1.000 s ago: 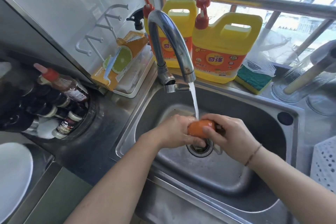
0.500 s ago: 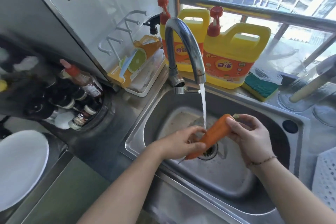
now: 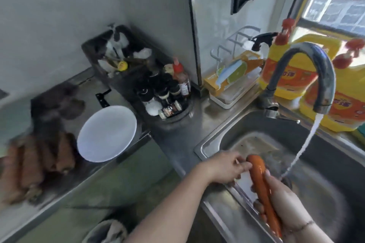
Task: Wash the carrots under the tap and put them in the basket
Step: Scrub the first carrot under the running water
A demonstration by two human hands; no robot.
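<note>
Steel sink (image 3: 207,149): smooth tapered carrot (image 3: 262,189) gripped in right hand (image 3: 286,203), left hand (image 3: 227,167) loosely curled, touching its blunt end.

Single head view, looking steeply down and left, close over sink (image 3: 209,151) corner and counter (image 3: 177,134).

Your right grip (image 3: 286,205) holds a carrot (image 3: 262,189) over the sink (image 3: 209,149), your left grip (image 3: 225,167) touching its top; tap (image 3: 308,77) water runs beside it.
</note>
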